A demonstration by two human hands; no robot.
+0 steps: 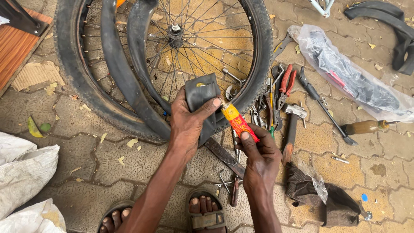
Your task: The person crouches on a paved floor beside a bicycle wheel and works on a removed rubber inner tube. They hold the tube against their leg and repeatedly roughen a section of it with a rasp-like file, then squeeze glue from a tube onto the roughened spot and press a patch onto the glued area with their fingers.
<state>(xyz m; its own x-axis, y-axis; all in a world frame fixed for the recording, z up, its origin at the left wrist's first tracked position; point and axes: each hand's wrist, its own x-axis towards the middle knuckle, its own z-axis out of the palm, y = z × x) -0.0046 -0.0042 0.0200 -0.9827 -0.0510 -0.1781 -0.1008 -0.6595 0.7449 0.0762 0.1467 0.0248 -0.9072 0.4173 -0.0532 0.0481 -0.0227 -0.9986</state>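
My left hand (187,125) grips a folded black inner tube (202,97) over the bicycle wheel (254,64). My right hand (258,151) pinches a red-yellow glue tube (238,123), nozzle touching the rubber, tools (276,95) just beside on the floor.

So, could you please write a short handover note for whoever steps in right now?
Left hand: holds a folded section of black inner tube in front of the bicycle wheel.
Right hand: fingers pinch a red and yellow glue tube, nozzle at the rubber.
Done: tube pulled out of the tyre; tools lie to the right.
Left: whether glue is on the rubber cannot be seen, so check that.
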